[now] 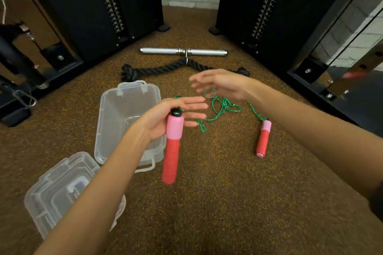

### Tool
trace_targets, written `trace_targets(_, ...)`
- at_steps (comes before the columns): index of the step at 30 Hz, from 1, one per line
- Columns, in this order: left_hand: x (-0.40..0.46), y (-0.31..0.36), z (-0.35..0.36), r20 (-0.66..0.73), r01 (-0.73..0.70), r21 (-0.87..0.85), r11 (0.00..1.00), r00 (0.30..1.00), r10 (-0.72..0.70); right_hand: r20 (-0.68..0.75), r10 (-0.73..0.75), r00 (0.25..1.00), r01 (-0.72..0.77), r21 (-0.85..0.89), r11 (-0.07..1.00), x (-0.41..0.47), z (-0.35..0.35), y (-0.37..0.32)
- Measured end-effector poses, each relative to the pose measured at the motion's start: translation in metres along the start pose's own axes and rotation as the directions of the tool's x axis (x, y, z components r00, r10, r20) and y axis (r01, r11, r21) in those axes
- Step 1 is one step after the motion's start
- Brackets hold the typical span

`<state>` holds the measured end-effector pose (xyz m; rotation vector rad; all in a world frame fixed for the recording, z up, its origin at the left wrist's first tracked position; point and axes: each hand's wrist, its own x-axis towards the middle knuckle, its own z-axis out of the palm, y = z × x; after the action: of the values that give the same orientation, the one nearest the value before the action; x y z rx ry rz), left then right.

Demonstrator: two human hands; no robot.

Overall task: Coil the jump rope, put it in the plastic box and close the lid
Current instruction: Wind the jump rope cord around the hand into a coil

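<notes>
One handle of the jump rope is held up by the left hand, pinched at its pink top against the thumb, with the fingers stretched out flat. The right hand is spread and holds nothing, above the green cord, which is seen loose and tangled on the floor. The second handle is laid on the floor to the right. The plastic box is uncovered, with the lid beside it.
</notes>
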<state>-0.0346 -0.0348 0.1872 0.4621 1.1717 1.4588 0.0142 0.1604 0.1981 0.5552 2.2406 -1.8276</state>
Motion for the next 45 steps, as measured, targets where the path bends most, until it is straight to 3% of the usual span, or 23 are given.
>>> trace_targets(4, -0.011, 0.019, 0.008, 0.068, -0.047, 0.148, 0.988, 0.997, 0.037, 0.086, -0.087, 0.993, 0.079, 0.093, 0.993, 0.009, 0.017, -0.027)
trace_targets(7, -0.017, 0.029, 0.011, 0.04, -0.081, 0.214, 0.974, 0.996, 0.074, 0.216, -0.049, 0.975, 0.016, 0.151, 0.988, 0.008, 0.036, -0.024)
trace_targets(11, -0.029, 0.038, 0.007, 0.03, -0.147, 0.287, 0.947, 0.989, 0.144, 0.271, -0.104, 0.957, 0.078, 0.103, 0.992, 0.008, 0.048, -0.01)
trace_targets(14, -0.039, 0.042, 0.002, 0.032, -0.176, 0.241, 0.955, 0.984, 0.173, 0.198, -0.15, 0.969, 0.13, 0.114, 0.985, 0.007, 0.045, -0.006)
trace_targets(20, -0.061, 0.039, -0.008, 0.145, -0.205, 0.196, 0.959, 0.973, 0.178, -0.126, -0.219, 0.967, 0.242, 0.206, 0.948, -0.001, -0.004, -0.003)
trace_targets(26, -0.063, 0.024, -0.002, 0.226, -0.075, 0.215, 0.974, 0.974, 0.025, -0.345, -0.205, 0.916, 0.314, 0.296, 0.902, -0.01, -0.03, -0.01)
trace_targets(35, -0.048, 0.017, 0.021, 0.096, -0.011, 0.077, 0.997, 0.995, 0.003, -0.356, -0.236, 0.904, 0.34, 0.264, 0.903, -0.003, -0.026, -0.016)
trace_targets(41, -0.046, 0.01, 0.035, 0.259, 0.102, 0.068, 0.992, 0.959, -0.117, -0.338, -0.277, 0.899, 0.363, 0.223, 0.905, -0.002, -0.018, -0.024)
trace_targets(45, -0.044, 0.006, 0.037, 0.339, 0.023, -0.003, 1.0, 0.941, -0.02, -0.341, -0.295, 0.893, 0.372, 0.188, 0.909, -0.004, -0.015, -0.028)
